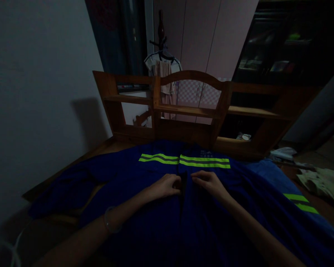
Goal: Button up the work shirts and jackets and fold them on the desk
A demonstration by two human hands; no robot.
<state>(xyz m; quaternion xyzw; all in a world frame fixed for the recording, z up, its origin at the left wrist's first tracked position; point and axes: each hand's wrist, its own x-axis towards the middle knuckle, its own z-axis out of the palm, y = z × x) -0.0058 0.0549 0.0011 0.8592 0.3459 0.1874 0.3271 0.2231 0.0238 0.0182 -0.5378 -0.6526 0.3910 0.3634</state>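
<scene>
A dark blue work jacket (144, 193) with yellow-green and grey reflective bands lies spread in front of me, front side up. Its front opening runs down the middle, between my hands. My left hand (169, 184) is closed on the left edge of the opening, thumb and fingers pinched together. On the other side, my right hand (208, 182) pinches the right front edge just below the reflective band (204, 162). The cloth between the fingertips is dark, so any fastener there cannot be made out. A bracelet circles my left wrist.
Behind the jacket stands a wooden headboard with shelves (189, 111). A pale wall (44, 92) rises on the left. Another blue garment (275, 178) with reflective bands lies at the right, near a pale cloth (323, 183). Clothes hang on a coat stand (161, 29) beyond.
</scene>
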